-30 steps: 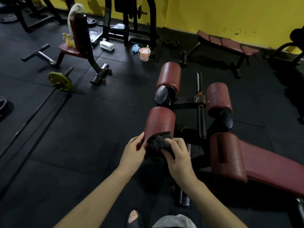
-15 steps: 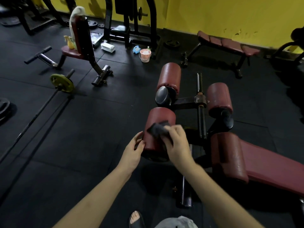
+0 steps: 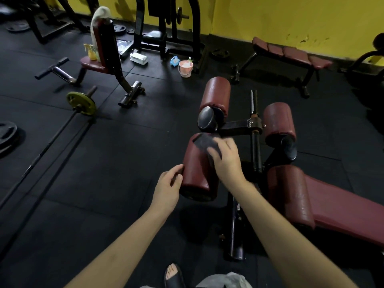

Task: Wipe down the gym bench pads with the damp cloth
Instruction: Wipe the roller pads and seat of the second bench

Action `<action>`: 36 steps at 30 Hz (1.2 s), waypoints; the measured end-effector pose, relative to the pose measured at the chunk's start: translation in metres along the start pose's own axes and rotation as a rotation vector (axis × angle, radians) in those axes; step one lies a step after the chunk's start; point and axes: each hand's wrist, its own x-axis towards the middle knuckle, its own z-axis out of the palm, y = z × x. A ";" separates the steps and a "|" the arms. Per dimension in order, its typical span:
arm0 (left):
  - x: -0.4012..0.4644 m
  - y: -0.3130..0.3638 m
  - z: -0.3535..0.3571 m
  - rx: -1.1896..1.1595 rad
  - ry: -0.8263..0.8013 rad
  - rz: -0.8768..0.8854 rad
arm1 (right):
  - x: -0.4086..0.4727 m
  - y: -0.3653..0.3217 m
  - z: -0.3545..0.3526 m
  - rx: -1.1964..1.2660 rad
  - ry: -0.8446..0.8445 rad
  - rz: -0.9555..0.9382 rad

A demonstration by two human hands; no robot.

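Far left, a yellow weight plate (image 3: 81,103) sits on a bar on the black floor; behind it a small seat with a spray bottle (image 3: 90,51). A pink bucket (image 3: 185,68) stands further back. Left hand (image 3: 168,188) touches the near end of the front roller pad (image 3: 197,175), fingers loosely curled, gripping nothing. Right hand (image 3: 227,163) presses the dark cloth (image 3: 204,142) onto the far top of that pad, fingers curled over the cloth. Main bench pad (image 3: 336,206) lies to the right
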 end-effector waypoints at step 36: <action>-0.004 0.006 0.000 -0.022 -0.013 -0.034 | 0.024 0.010 0.001 -0.057 0.044 0.035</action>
